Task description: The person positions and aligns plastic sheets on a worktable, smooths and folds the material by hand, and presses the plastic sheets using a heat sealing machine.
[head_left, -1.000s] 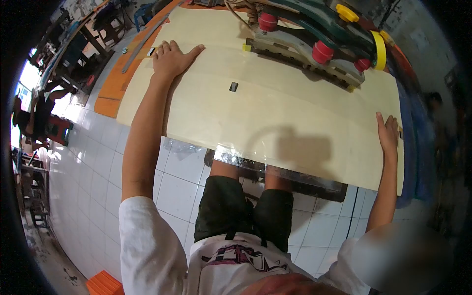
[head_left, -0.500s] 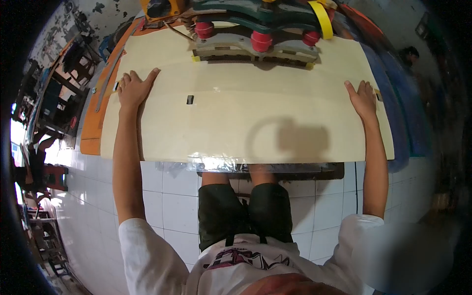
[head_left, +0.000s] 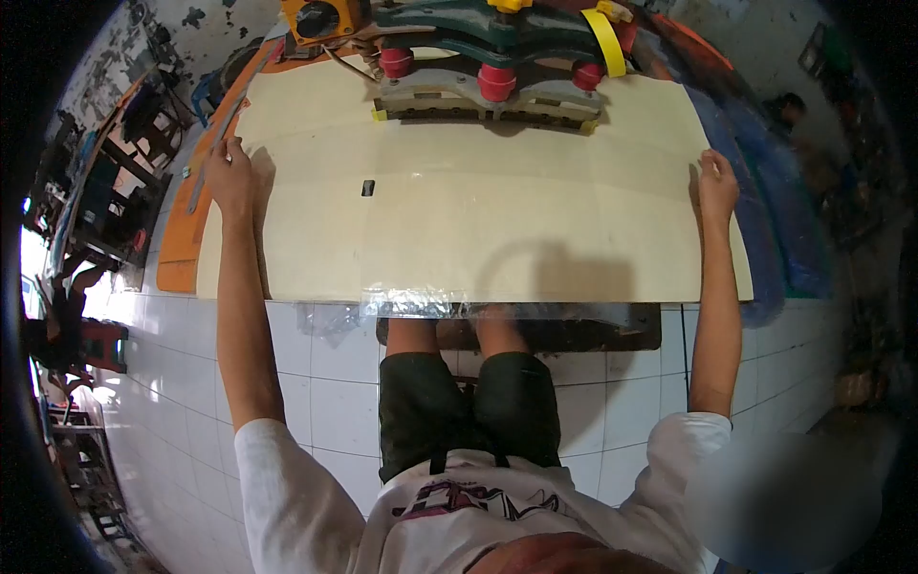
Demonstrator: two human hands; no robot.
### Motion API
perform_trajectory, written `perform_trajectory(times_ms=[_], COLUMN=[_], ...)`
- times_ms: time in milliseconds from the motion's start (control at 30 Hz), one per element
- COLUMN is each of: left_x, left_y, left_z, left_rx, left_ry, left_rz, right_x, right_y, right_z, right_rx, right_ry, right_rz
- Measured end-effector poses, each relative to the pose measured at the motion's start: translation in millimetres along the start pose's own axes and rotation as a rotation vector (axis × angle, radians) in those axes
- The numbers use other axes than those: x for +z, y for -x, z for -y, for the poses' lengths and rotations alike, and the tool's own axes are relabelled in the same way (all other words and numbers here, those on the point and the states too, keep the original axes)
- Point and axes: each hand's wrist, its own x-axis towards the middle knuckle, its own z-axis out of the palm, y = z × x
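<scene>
A large cream-coloured sheet [head_left: 459, 230] covers the work table in front of me. At its left side my left hand [head_left: 229, 177] is closed, with thumb and fingers bent together near the edge. My right hand [head_left: 717, 187] is likewise curled shut by the right edge. What either hand pinches, the sheet's edge or a small piece there, I cannot make out. A small black rectangular piece [head_left: 368, 188] lies on the sheet, left of centre. Clear plastic film [head_left: 411, 304] shows along the sheet's front edge.
A green metal machine head [head_left: 459, 36] with red knobs and a grey lower bar [head_left: 459, 96] stands over the sheet's far edge. A yellow ring [head_left: 605, 43] is at its right. Blue plastic [head_left: 765, 210] lies on the right, an orange board [head_left: 179, 258] and metal ruler [head_left: 206, 167] on the left.
Both hands have gone from lying flat with fingers spread to closed at the side edges. The left moved outward; the right's fingers curled in. The view shifted slightly.
</scene>
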Motion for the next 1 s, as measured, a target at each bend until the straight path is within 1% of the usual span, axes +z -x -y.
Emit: perform_trajectory(times_ms=[33,67,100,133,167,267,300,367,433,533,600,667,700,733,833,933,1000], left_x=[-2,-2,-5,-6,-6,-9,-13,-10,-4,-6,-7,-7,-7,-7,-12,-13,-13], left_y=[-3,-5,-5,-4,-3,2,-1,-4,-5,-5,-4,-4,-4,-3,1,0,0], left_z=[4,7,3,1,-2,-8,-5,0,7,6,4,4,4,5,-5,-4,-3], left_rx=[0.035,0.034,-0.006,-0.046,-0.043,-0.040,-0.048,-0.059,-0.026,-0.051,-0.068,-0.083,-0.078,-0.073,-0.116,-0.102,-0.099], left_ry=[0.028,0.029,0.029,0.029,0.031,0.047,0.002,-0.042,-0.005,-0.009,-0.007,-0.004,0.048,0.100,0.035,0.033,0.044], left_rz=[-0.042,-0.046,-0.073,-0.097,-0.099,-0.137,-0.130,-0.120,-0.182,-0.167,-0.183,-0.200,-0.201,-0.201,-0.206,-0.203,-0.210], right_x=[-5,-8,-11,-12,-13,-23,-18,-16,-17,-20,-22,-22,-23,-23,-25,-27,-28], right_y=[-3,-7,-11,-15,-18,-13,-15,-15,-17,-17,-17,-16,-15,-14,-15,-17,-14], right_z=[-1,-2,-9,-18,-28,-24,-20,-23,-24,-23,-20,-18,-17,-16,-18,-21,-16], right_rx=[0.014,0.102,0.101,0.096,0.092,0.143,0.163,0.130,0.097,0.115,0.177,0.168,0.161,0.161,0.158,0.134,0.169], right_ry=[-0.057,-0.065,-0.067,-0.065,-0.064,-0.037,-0.028,-0.052,-0.071,-0.072,-0.088,-0.117,-0.143,-0.146,-0.120,-0.080,-0.114], right_rz=[-0.106,-0.184,-0.185,-0.246,-0.308,-0.307,-0.303,-0.302,-0.304,-0.348,-0.397,-0.419,-0.442,-0.441,-0.450,-0.445,-0.451])
